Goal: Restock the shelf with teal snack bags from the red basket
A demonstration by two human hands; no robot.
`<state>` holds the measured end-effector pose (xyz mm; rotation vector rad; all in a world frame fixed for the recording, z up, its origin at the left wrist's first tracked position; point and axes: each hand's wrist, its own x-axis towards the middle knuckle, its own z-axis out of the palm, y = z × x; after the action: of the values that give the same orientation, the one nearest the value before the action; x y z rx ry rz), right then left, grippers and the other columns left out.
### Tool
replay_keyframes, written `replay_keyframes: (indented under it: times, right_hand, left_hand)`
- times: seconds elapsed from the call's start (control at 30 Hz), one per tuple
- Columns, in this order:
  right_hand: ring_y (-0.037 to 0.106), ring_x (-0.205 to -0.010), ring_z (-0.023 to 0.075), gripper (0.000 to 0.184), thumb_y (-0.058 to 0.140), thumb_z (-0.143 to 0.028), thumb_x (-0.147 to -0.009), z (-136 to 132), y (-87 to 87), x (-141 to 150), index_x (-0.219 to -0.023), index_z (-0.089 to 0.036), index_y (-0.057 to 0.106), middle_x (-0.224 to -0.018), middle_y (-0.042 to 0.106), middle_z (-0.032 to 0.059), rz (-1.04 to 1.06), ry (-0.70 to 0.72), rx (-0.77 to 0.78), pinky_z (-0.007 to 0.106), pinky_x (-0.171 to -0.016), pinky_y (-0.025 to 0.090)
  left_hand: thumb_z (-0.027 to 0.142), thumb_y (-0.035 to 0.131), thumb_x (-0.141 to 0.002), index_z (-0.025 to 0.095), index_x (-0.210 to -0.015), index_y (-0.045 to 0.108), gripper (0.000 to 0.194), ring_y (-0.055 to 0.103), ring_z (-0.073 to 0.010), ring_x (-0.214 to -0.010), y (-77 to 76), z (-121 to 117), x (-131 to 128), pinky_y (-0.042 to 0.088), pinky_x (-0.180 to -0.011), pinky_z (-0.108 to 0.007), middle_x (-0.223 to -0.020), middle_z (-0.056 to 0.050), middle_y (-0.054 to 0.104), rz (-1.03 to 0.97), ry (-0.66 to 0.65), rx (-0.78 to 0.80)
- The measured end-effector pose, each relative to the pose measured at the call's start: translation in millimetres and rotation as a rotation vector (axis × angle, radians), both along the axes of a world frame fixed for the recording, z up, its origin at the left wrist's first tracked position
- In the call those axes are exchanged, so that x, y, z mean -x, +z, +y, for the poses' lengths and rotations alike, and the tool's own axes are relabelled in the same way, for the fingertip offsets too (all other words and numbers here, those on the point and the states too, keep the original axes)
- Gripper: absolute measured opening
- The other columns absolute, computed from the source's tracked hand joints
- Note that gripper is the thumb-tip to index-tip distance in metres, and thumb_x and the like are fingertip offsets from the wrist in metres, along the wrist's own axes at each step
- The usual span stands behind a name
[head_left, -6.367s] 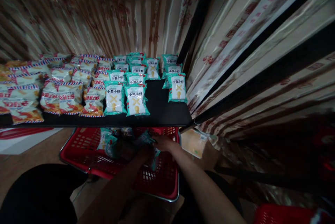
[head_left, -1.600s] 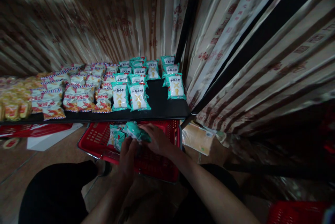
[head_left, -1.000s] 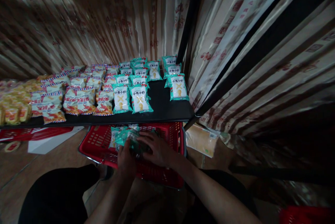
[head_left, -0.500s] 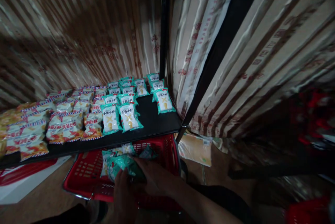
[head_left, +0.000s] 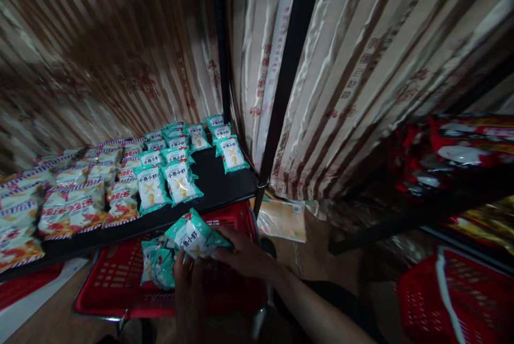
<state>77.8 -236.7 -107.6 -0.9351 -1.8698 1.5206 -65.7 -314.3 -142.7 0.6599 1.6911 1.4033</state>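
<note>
A green-and-white snack bag [head_left: 193, 232] is held over the red basket [head_left: 120, 274], its printed face tilted up toward me. My right hand [head_left: 246, 254] grips the bag at its right end, fingers partly behind it. My left hand [head_left: 188, 279] has its fingertips closed against the bag's lower edge. More green snack bags [head_left: 157, 263] lie in the basket, just left of my hands. On the black shelf [head_left: 217, 180] beyond, matching green bags [head_left: 182, 180] stand in rows, with several at the right end apart from the others.
White-and-orange snack bags [head_left: 86, 207] fill the shelf's left part. A black post [head_left: 277, 113] rises at its right corner before pleated curtains [head_left: 341, 92]. A flat yellowish package [head_left: 283, 219] lies on the floor. At right are red packs [head_left: 461, 151] and another red basket [head_left: 453, 301].
Both hands have raised a green bag out of the basket, turning its printed face into view. My view has swung right, bringing the right-hand packs and basket further in.
</note>
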Motion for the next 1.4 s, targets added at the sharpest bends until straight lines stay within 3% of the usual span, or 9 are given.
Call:
replay_keyframes:
  times: [0.17, 0.3, 0.37, 0.57, 0.8, 0.93, 1.1, 1.4]
  right_hand:
    - [0.056, -0.108, 0.0222, 0.05, 0.057, -0.042, -0.083, 0.7, 1.0, -10.0, -0.128, -0.02, 0.05, -0.119, 0.061, 0.0044, 0.223, -0.095, 0.138, 0.034, -0.09, 0.045]
    - [0.057, -0.106, 0.0225, 0.055, 0.055, -0.047, -0.084, 8.0, 6.5, -14.9, -0.13, -0.017, 0.047, -0.117, 0.061, 0.0064, 0.241, -0.181, 0.124, 0.033, -0.088, 0.046]
    - [0.058, -0.105, 0.0227, 0.058, 0.055, -0.048, -0.084, 12.6, 10.1, -15.4, -0.132, -0.017, 0.044, -0.118, 0.061, 0.007, 0.236, -0.229, 0.09, 0.034, -0.088, 0.046]
    - [0.058, -0.105, 0.022, 0.055, 0.053, -0.044, -0.083, 29.1, 11.2, -8.2, -0.132, -0.02, 0.045, -0.118, 0.062, 0.005, 0.225, -0.343, 0.03, 0.034, -0.089, 0.048]
    - [0.058, -0.11, 0.0216, 0.047, 0.05, -0.036, -0.085, 53.3, 11.3, 3.6, -0.129, -0.02, 0.049, -0.124, 0.06, 0.006, 0.113, -0.488, -0.166, 0.035, -0.095, 0.045]
    - [0.054, -0.116, 0.022, 0.044, 0.048, -0.034, -0.085, 63.9, 12.2, 8.9, -0.127, -0.021, 0.051, -0.127, 0.059, 0.0072, -0.017, -0.592, -0.287, 0.038, -0.102, 0.04]
    - [0.053, -0.118, 0.0219, 0.044, 0.043, -0.033, -0.088, 73.5, 6.1, 13.1, -0.128, -0.019, 0.051, -0.128, 0.058, 0.0094, -0.042, -0.651, -0.327, 0.038, -0.103, 0.04]
    - [0.057, -0.114, 0.0213, 0.042, 0.04, -0.03, -0.089, 83.5, 2.2, 15.7, -0.126, -0.013, 0.053, -0.124, 0.06, 0.0117, -0.018, -0.645, -0.405, 0.037, -0.1, 0.044]
  left_hand:
    - [0.05, 0.059, -0.075, 0.023, -0.13, 0.04, 0.065, 0.058, -0.0248, -0.112, 24.9, 15.5, -13.3, 0.051, -0.084, -0.033, -0.124, -0.012, 0.059, -0.049, -0.051, -0.041]
    - [0.043, 0.063, -0.072, 0.019, -0.129, 0.039, 0.067, 0.062, -0.0249, -0.105, 53.6, 33.4, -20.0, 0.052, -0.082, -0.034, -0.117, -0.013, 0.063, -0.059, -0.108, -0.034]
    - [0.041, 0.064, -0.072, 0.017, -0.128, 0.04, 0.065, 0.062, -0.024, -0.103, 60.4, 43.4, -23.7, 0.05, -0.084, -0.034, -0.115, -0.013, 0.064, -0.063, -0.09, -0.056]
    - [0.042, 0.066, -0.069, 0.016, -0.113, 0.056, 0.052, 0.064, -0.0244, -0.096, 60.8, 73.1, -25.5, 0.049, -0.085, -0.036, -0.106, -0.012, 0.067, -0.052, -0.067, -0.075]
    - [0.032, 0.066, -0.072, 0.016, -0.103, 0.056, 0.036, 0.064, -0.0217, -0.097, 78.5, 102.3, -23.9, 0.049, -0.087, -0.034, -0.102, -0.01, 0.068, -0.135, -0.103, -0.124]
    - [0.033, 0.065, -0.072, 0.015, -0.098, 0.056, 0.032, 0.063, -0.0215, -0.099, 74.9, 118.7, -23.4, 0.048, -0.088, -0.033, -0.103, -0.01, 0.067, -0.084, -0.124, -0.183]
    - [0.038, 0.065, -0.069, 0.014, -0.095, 0.055, 0.036, 0.063, -0.0208, -0.094, 69.2, 131.1, -24.5, 0.048, -0.085, -0.032, -0.098, -0.01, 0.067, -0.048, -0.138, -0.18]
    - [0.041, 0.054, -0.073, 0.014, -0.097, 0.054, 0.036, 0.061, -0.0244, -0.098, 64.1, 139.6, -17.6, 0.047, -0.088, -0.036, -0.094, -0.009, 0.066, 0.172, -0.152, -0.106]
